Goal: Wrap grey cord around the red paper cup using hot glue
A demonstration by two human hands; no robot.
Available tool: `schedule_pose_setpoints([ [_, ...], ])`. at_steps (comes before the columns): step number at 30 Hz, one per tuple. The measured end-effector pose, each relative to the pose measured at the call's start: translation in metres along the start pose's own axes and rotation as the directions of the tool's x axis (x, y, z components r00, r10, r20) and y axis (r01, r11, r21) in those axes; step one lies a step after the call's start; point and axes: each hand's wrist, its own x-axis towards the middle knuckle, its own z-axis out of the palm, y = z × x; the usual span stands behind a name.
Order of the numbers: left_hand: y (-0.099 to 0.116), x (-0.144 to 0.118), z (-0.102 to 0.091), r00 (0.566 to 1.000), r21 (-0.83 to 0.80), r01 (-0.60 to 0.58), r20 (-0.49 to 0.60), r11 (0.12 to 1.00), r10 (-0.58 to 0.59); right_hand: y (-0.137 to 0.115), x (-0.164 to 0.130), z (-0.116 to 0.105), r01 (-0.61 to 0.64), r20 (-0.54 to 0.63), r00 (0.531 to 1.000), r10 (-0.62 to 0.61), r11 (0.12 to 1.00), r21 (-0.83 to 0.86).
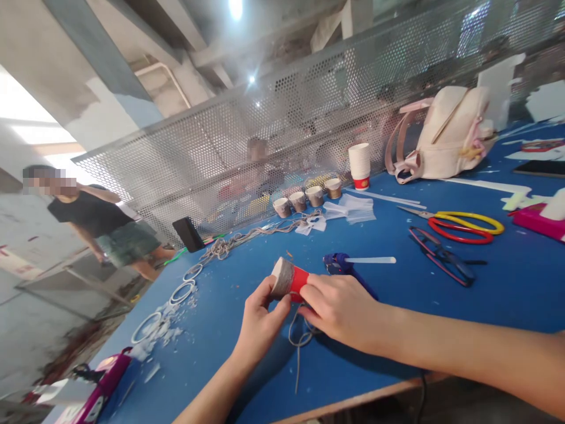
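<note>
At lower centre, the cup (289,280) lay on its side between both hands, axis running upper left. Left hand (258,321) gripped its twine-wrapped end; right hand (339,309) fingers pinched the twine (300,340) beneath the red end.

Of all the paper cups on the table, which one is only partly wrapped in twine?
The red cup held by both hands; its red end shows, unlike the four fully wrapped cups.
</note>
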Motion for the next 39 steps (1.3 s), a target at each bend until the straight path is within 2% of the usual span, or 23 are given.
schedule_pose_setpoints([
  [3, 0.000, 0.000, 0.001, 1.000, 0.010, 0.017, 0.002, 1.000, -0.017, -0.001, 0.003, 0.007, 0.005, -0.025, 1.000, -0.005, 1.000, -0.006],
  [5, 0.000, 0.000, 0.001, 1.000, 0.013, 0.013, 0.007, 1.000, -0.013, 0.000, 0.004, 0.008, -0.025, -0.047, 0.999, 0.028, 0.998, 0.060],
  [7, 0.000, 0.000, 0.002, 1.000, 0.024, 0.004, 0.002, 1.000, -0.004, 0.001, 0.005, 0.007, -0.078, -0.079, 0.992, 0.094, 0.980, 0.186],
  [9, 0.000, 0.000, 0.002, 1.000, 0.048, 0.003, -0.013, 0.999, -0.002, 0.000, 0.007, 0.004, -0.173, -0.063, 0.975, 0.213, 0.905, 0.388],
  [10, 0.000, 0.000, 0.002, 1.000, 0.062, 0.002, -0.021, 0.998, -0.001, -0.001, 0.008, 0.002, -0.259, 0.002, 0.954, 0.300, 0.819, 0.512],
  [11, 0.000, 0.000, 0.002, 1.000, 0.075, -0.001, -0.026, 0.997, 0.002, -0.002, 0.009, 0.000, -0.369, 0.124, 0.916, 0.381, 0.683, 0.630],
  [12, 0.000, -0.001, 0.002, 1.000, 0.089, -0.005, -0.029, 0.996, 0.007, -0.003, 0.010, -0.001, -0.486, 0.281, 0.858, 0.429, 0.504, 0.714],
  [14, 0.000, -0.001, 0.002, 0.999, 0.114, -0.022, -0.025, 0.993, 0.025, -0.003, 0.012, -0.004, -0.645, 0.548, 0.726, 0.416, 0.136, 0.752],
  [15, -0.001, -0.001, 0.002, 0.999, 0.127, -0.035, -0.023, 0.991, 0.038, -0.003, 0.013, -0.004, -0.670, 0.616, 0.688, 0.385, 0.009, 0.742],
  [16, -0.001, -0.001, 0.002, 0.998, 0.139, -0.048, -0.024, 0.989, 0.052, -0.002, 0.013, -0.004, -0.667, 0.635, 0.677, 0.371, -0.055, 0.743],
  [17, -0.001, -0.001, 0.002, 0.998, 0.150, -0.058, -0.024, 0.987, 0.062, -0.001, 0.013, -0.004, -0.650, 0.615, 0.686, 0.389, -0.052, 0.758],
  [18, -0.001, -0.001, 0.002, 0.997, 0.157, -0.065, -0.025, 0.986, 0.070, 0.000, 0.012, -0.003, -0.628, 0.568, 0.707, 0.420, 0.005, 0.778],
  [22, 0.001, -0.002, 0.003, 0.999, 0.163, -0.044, -0.015, 0.986, 0.047, 0.002, 0.007, 0.000, -0.492, 0.278, 0.841, 0.463, 0.445, 0.748],
  [23, 0.001, -0.003, 0.003, 0.999, 0.159, -0.034, -0.006, 0.987, 0.036, 0.003, 0.006, 0.001, -0.444, 0.209, 0.870, 0.446, 0.528, 0.724],
  [25, 0.002, -0.004, 0.004, 1.000, 0.147, -0.010, 0.020, 0.989, 0.007, 0.002, 0.004, 0.002, -0.363, 0.101, 0.907, 0.409, 0.639, 0.678],
  [27, 0.003, -0.005, 0.004, 0.998, 0.127, 0.021, 0.050, 0.992, -0.028, 0.002, 0.003, 0.003, -0.310, 0.035, 0.925, 0.378, 0.697, 0.646],
  [30, 0.004, -0.005, 0.003, 0.993, 0.084, 0.074, 0.088, 0.994, -0.081, 0.002, 0.003, 0.004, -0.272, -0.005, 0.937, 0.349, 0.741, 0.614],
  [39, 0.009, -0.006, 0.001, 0.975, 0.010, 0.182, 0.124, 0.983, -0.182, 0.004, 0.001, 0.007, -0.230, -0.087, 0.935, 0.345, 0.772, 0.592],
])
